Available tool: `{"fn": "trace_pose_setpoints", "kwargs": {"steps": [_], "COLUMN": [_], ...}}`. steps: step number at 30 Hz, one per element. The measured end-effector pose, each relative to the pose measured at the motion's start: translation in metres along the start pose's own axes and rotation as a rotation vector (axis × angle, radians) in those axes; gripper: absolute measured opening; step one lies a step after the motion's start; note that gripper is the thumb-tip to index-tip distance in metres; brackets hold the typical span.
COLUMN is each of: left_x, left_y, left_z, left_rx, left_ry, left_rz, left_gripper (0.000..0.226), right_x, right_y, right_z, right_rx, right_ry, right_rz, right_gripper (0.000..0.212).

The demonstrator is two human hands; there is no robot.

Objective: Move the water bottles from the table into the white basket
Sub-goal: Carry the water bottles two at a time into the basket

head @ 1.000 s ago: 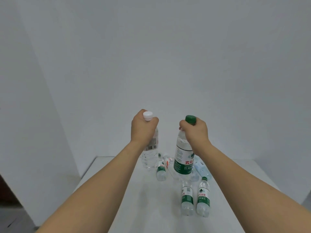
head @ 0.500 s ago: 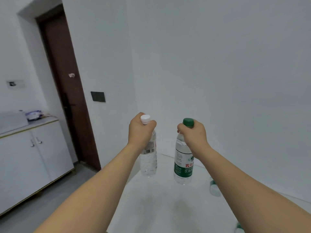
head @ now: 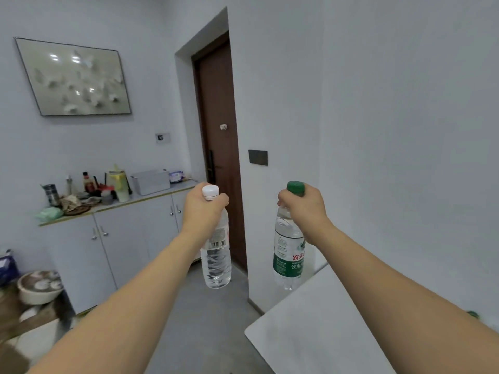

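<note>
My left hand (head: 203, 209) grips the neck of a clear white-capped water bottle (head: 216, 260), which hangs upright in the air over the grey floor. My right hand (head: 303, 209) holds a green-capped water bottle (head: 287, 255) with a green label by its neck, upright above the left edge of the white table (head: 310, 336). A green cap of another bottle (head: 473, 314) peeks out behind my right forearm. No white basket is in view.
A brown door (head: 220, 147) stands straight ahead beyond a wall corner. White cabinets (head: 121, 244) on the left carry a cluttered countertop. A round bowl (head: 40, 286) and dark objects sit at the lower left. Grey floor (head: 210, 319) lies between the table and cabinets.
The view has swung left: the table with its remaining bottles slid out to the right, and the door, cabinets and picture came into view. Both hands kept hold of their bottles.
</note>
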State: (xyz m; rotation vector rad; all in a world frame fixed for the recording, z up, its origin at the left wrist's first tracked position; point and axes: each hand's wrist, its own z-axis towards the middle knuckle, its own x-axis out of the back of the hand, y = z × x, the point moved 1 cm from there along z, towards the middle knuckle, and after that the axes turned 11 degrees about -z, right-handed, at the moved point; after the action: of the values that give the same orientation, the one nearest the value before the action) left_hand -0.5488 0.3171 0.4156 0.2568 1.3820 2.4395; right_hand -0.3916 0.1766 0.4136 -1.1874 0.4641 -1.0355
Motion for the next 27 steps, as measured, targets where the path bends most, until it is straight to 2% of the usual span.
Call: {"fn": "trace_pose_setpoints", "kwargs": {"steps": [4, 8, 12, 27], "left_x": [0.038, 0.067, 0.088, 0.111], "left_y": [-0.002, -0.006, -0.011, -0.056], "left_z": [0.016, 0.030, 0.041, 0.113], "left_rx": [0.002, 0.007, 0.001, 0.024], "left_ry": [0.034, 0.044, 0.041, 0.037], "left_rz": [0.023, 0.012, 0.008, -0.030], "left_gripper": [0.026, 0.019, 0.018, 0.021], "right_x": [-0.040, -0.073, -0.094, -0.174], "right_y": [-0.014, -0.028, -0.036, -0.020], "right_z": [-0.001, 0.002, 0.007, 0.058], "right_rx": [0.001, 0.033, 0.051, 0.012], "right_ry": [-0.011, -0.029, -0.022, -0.081], "right_rz": [0.017, 0.013, 0.007, -0.021], "right_gripper": [0.018, 0.006, 0.007, 0.004]}}
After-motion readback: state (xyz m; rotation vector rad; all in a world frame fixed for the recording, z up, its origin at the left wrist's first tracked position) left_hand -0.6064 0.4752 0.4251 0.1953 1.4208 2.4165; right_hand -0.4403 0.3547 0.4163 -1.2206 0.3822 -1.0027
